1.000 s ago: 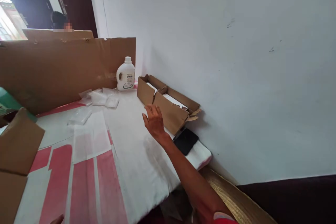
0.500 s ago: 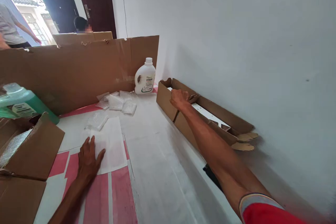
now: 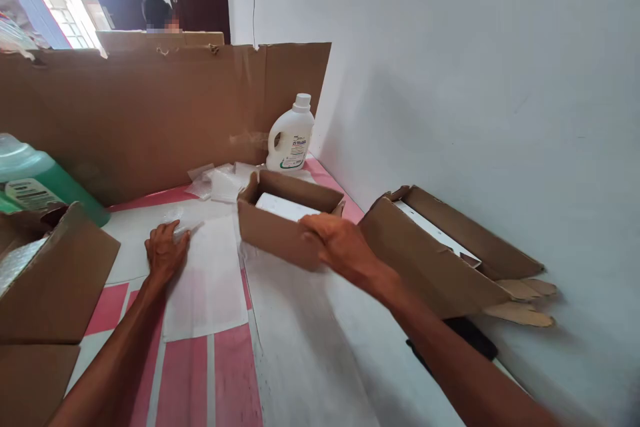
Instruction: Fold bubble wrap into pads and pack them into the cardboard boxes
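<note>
My right hand (image 3: 337, 243) is closed on the near end of a small open cardboard box (image 3: 280, 243), held tilted above the white sheet. White flat pieces (image 3: 287, 207) show inside that box. My left hand (image 3: 166, 250) has its fingers bent over a clear bubble-wrap pouch (image 3: 186, 223), beside a thin white sheet (image 3: 205, 300). More clear pouches (image 3: 223, 180) lie in a loose pile behind the small box. A longer open cardboard box (image 3: 430, 267) with white pieces in it rests by the wall on the right.
A white jug (image 3: 294, 140) stands at the back, before a cardboard partition (image 3: 125, 120). On the left are a bottle of green liquid (image 3: 50, 177) and an open carton (image 3: 60, 280) with bubble wrap. A dark object (image 3: 470, 339) lies beneath the long box. Another person's head shows behind the partition.
My right hand has pulled the small box away from the long box and carried it left. My left hand has moved forward and its fingers have closed over the pouch. The view has shifted.
</note>
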A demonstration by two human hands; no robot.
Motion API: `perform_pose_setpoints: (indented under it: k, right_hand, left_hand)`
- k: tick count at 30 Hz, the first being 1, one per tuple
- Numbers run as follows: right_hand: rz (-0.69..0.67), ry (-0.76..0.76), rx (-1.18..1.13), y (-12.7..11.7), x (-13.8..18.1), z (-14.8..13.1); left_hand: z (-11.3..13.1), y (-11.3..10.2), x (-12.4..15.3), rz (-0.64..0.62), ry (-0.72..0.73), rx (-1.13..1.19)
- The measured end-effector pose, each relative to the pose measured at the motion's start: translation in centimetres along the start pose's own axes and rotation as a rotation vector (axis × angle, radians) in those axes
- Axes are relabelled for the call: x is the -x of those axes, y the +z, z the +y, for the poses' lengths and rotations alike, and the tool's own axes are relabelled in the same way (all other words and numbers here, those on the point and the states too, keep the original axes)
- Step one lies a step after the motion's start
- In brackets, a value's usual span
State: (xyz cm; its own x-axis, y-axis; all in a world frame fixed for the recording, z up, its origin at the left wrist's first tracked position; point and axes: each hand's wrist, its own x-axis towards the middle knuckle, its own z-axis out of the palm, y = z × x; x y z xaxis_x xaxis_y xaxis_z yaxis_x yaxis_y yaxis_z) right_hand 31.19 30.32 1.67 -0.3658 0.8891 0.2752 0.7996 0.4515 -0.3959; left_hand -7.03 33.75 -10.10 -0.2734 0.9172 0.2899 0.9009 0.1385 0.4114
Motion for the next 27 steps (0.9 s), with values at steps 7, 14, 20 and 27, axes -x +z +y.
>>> perform_pose_setpoints:
  k: [7, 14, 20, 27]
  right_hand:
    - [0.031, -0.259, -0.172, 1.9, 4.5, -5.1]
    - [0.255, -0.329, -0.048, 1.2, 6.0, -7.6]
    - [0.39, -0.401, -0.248, 1.5, 9.4, -12.7]
    - [0.07, -0.193, -0.794, 0.8, 11.9, -16.7]
  left_hand:
    - [-2.0, -6.7, 4.8, 0.227, -0.027, 0.055]
    - [0.6, -17.7, 13.8, 0.645, -0.024, 0.15]
    - [2.5, -25.5, 19.7, 0.464, 0.105, 0.077]
    - [2.3, -29.4, 23.5, -0.113, 0.339, 0.321]
